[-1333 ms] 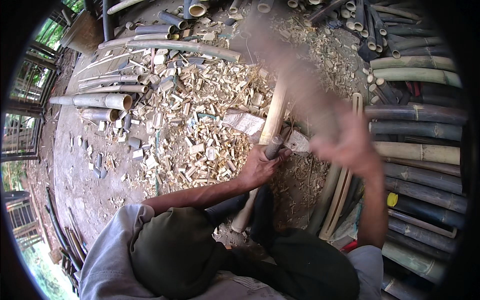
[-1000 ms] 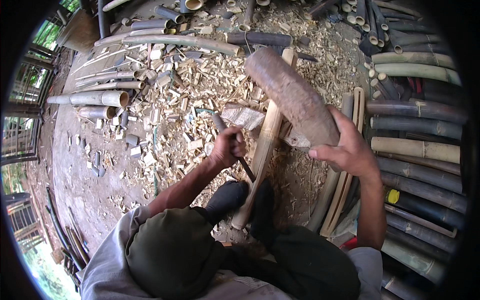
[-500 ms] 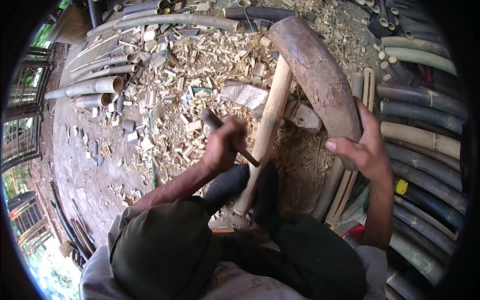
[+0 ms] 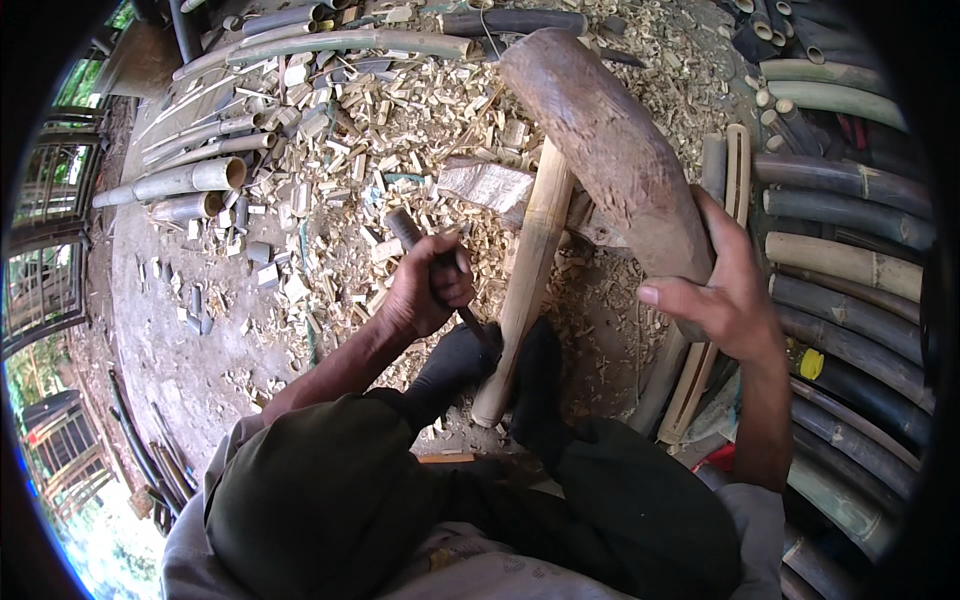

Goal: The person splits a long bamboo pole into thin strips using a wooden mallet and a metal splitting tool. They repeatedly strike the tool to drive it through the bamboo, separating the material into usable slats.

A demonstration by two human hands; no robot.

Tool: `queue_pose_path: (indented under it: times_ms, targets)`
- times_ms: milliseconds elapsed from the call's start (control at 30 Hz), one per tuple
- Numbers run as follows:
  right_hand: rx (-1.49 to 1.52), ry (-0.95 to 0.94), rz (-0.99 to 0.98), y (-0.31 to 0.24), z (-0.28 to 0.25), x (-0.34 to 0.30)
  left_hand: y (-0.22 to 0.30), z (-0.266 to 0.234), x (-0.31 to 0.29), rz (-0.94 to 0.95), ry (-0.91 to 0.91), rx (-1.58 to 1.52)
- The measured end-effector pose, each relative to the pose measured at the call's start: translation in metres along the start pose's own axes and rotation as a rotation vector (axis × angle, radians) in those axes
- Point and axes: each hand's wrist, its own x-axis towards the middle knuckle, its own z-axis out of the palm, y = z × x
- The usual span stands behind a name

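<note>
I see rough, splintery wood on the mallet [image 4: 610, 140], smooth, faintly satiny bamboo in the middle pole [image 4: 530, 260], matt cloth trousers [image 4: 310, 490], a dull chisel handle [image 4: 403, 227], and, stacked on the right, glossier, smooth-skinned bamboo culms [image 4: 850, 217].

Bamboo workshop, pale chips [image 4: 345, 165] littering the floor [image 4: 170, 330], bamboo poles [image 4: 840, 262] in rows

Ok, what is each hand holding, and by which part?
The left hand grips a dark, slender, rod-like tool just below its top end; the right hand holds a thick, brown wooden club by its near end.
</note>
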Motion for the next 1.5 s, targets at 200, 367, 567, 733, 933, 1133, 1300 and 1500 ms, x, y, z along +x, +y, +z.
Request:
queue_pose_path:
  times_ms: [200, 367, 567, 733, 933, 1133, 1300, 1500]
  targets:
    - [0.022, -0.064, 0.02, 0.001, 0.01, 0.001, -0.025, -0.019, 0.008, -0.069, -0.097, 0.043]
    - [-0.031, -0.07, 0.017, 0.004, 0.011, 0.001, -0.029, -0.012, 0.003, -0.055, -0.077, 0.066]
    - [-0.026, -0.017, -0.058, -0.011, 0.011, 0.004, -0.037, 0.016, -0.009, 0.062, -0.004, 0.333]
    - [-0.276, -0.002, -0.141, -0.018, 0.017, 0.015, -0.041, 0.05, -0.019, 0.113, -0.155, 0.727]
    - [-0.72, -0.242, 0.006, -0.026, 0.012, 0.02, -0.055, 0.063, -0.013, 0.068, -0.149, 0.84]
    - [-0.342, 0.046, -0.206, -0.02, 0.003, 0.01, -0.06, 0.063, 0.001, 0.128, -0.123, 0.881]
    - [-0.649, -0.269, 0.219, -0.009, -0.003, 0.011, -0.07, 0.055, 0.005, 0.122, -0.125, 0.845]
    - [-0.194, 0.112, -0.151, -0.006, -0.021, -0.002, -0.067, 0.05, 0.007, 0.119, -0.207, 0.802]
